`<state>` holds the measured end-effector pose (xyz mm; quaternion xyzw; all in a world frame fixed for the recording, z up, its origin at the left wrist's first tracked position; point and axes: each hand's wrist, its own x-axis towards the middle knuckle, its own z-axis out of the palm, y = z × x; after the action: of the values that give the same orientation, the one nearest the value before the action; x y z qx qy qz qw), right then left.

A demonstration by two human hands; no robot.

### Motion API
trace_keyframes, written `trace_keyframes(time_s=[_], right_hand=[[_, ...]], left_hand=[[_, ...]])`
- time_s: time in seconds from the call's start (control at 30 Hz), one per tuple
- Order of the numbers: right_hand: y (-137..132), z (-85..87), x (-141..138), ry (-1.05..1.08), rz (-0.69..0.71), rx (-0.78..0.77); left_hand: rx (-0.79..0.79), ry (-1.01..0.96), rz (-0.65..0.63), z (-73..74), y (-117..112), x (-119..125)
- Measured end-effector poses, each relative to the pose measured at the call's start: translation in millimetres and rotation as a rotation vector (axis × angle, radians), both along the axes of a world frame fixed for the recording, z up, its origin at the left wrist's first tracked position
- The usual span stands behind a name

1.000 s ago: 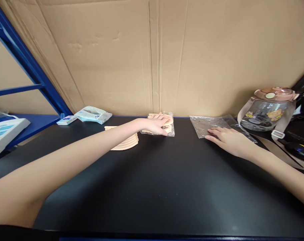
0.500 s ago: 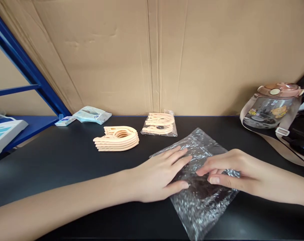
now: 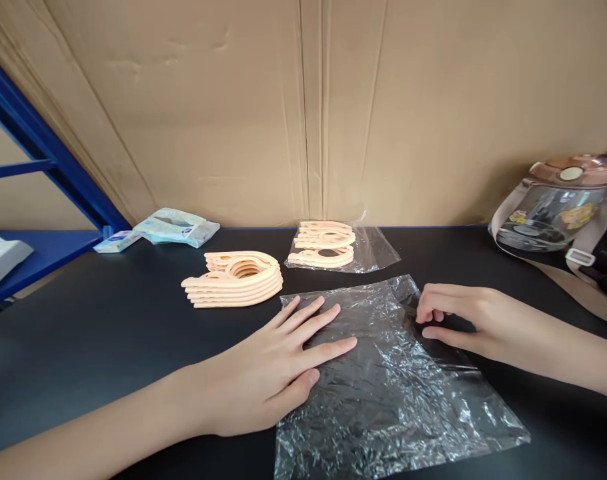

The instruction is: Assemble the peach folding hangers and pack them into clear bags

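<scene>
A clear, crinkled plastic bag lies spread on the black table in front of me. My left hand rests flat on its left part, fingers spread. At the bag's upper right edge, my right hand has thumb and curled fingers closed on the film; the exact contact is partly hidden. A stack of peach-coloured plastic folding hangers sits beyond my left hand. Behind the bag, more peach hangers lie in or on another clear bag.
Blue-white soft packs lie at the back left beside a blue metal frame. A clear bottle with a pinkish lid and a strap stands at the back right. Brown cardboard forms a wall behind the table.
The bag has been opened out wider, its right side spread rightwards. My left hand has moved left and down, and my right hand slightly up and right. The view has shifted slightly.
</scene>
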<state>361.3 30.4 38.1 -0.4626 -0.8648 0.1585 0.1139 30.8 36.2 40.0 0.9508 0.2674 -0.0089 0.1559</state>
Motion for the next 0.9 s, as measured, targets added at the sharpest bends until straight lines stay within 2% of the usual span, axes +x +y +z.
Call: trace_keyframes(time_s=[0.2,0.47,0.7,0.9], right_hand=[[-4.2,-4.7,-6.9,-0.032,0.043,0.025],[-3.4,-5.5,-12.5,0.120,0.193,0.011],[-18.4,-6.9,-20.7,-0.051,0.263,-0.002],[-26.7,-10.8,-30.9,-0.017,0.314,0.003]], left_hand=[[-0.079,0.028,-0.027,5.0,3.7,-0.1],[-0.071,-0.075,-0.029,3.0,6.6,-2.1],[-0.079,-0.075,-0.025,2.6,9.4,-0.6],[-0.106,-0.101,0.007,1.7,8.6,1.9]])
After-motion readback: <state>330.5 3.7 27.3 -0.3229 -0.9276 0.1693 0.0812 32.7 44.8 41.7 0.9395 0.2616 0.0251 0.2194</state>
